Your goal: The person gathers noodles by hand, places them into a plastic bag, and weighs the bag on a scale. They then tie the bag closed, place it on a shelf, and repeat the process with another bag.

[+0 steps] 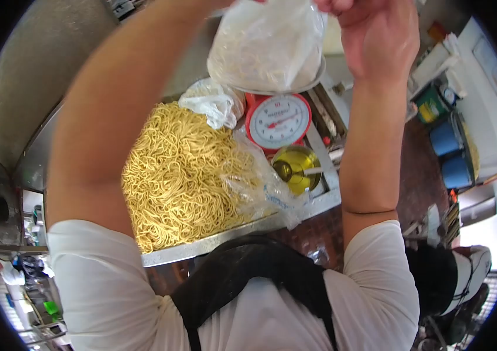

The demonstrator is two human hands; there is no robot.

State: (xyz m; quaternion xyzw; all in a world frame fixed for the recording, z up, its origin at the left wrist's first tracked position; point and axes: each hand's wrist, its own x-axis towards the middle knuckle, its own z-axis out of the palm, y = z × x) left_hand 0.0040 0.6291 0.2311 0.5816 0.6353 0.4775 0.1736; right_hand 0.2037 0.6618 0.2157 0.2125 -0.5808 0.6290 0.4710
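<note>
A clear plastic bag (266,47) with pale contents sits on the pan (317,77) of a red dial scale (278,121). At the upper right corner of the bag, my right hand (380,38) is closed, its curled fingers gripping the plastic at the frame's top edge. My left hand (225,2) is at the bag's upper left, almost wholly cut off by the frame, so its grip is hidden. Left of the scale spreads a big heap of yellow noodles (184,181). A knotted white plastic bag (213,102) rests at the heap's back edge.
An empty-looking clear plastic bag (266,181) lies over the heap's right side. Beside it stands a bowl of yellow oil (295,167) with a ladle in it. The metal table edge (213,237) runs close to my apron. Blue containers (452,155) stand right; another person (465,275) is at lower right.
</note>
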